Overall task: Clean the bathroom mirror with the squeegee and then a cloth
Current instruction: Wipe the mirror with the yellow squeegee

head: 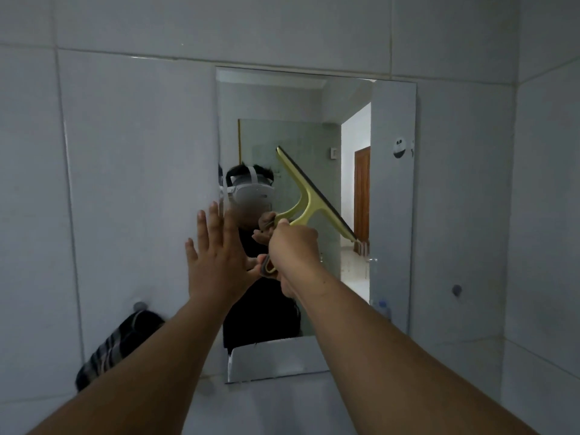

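- Right hand [293, 246] is up at the mirror [392, 199], fingers wrapped tight round the handle of the yellow-green squeegee [309, 196].
- The squeegee's dark rubber blade runs on a slant, top end toward the upper middle of the glass, bottom end down to the right; whether the blade is pressed on the glass I cannot tell.
- Left hand [216, 259] is flat and spread, fingers straight and pointing up, right over the mirror's left edge, holding nothing.
- The two hands sit close together, the grey butt of the handle poking out between them.
- Around them: pale tiled wall [131, 171] on every side of the frameless mirror.
- A dark striped cloth [116, 346] hangs on the wall low on the left, under a small round knob [139, 306], partly behind the left forearm.
- Another small round knob [456, 290] sticks out of the wall to the right of the mirror, well apart from the hands.
- A round black-and-white sticker [399, 148] shows on the right part of the glass.
- In the reflection: the person in dark clothing wearing a white headset, and a bright doorway behind.
- Room to move: the top band and right side of the glass are open; both forearms cross the lower half.
- The corner of the walls closes in at far right, well past the mirror's right edge.
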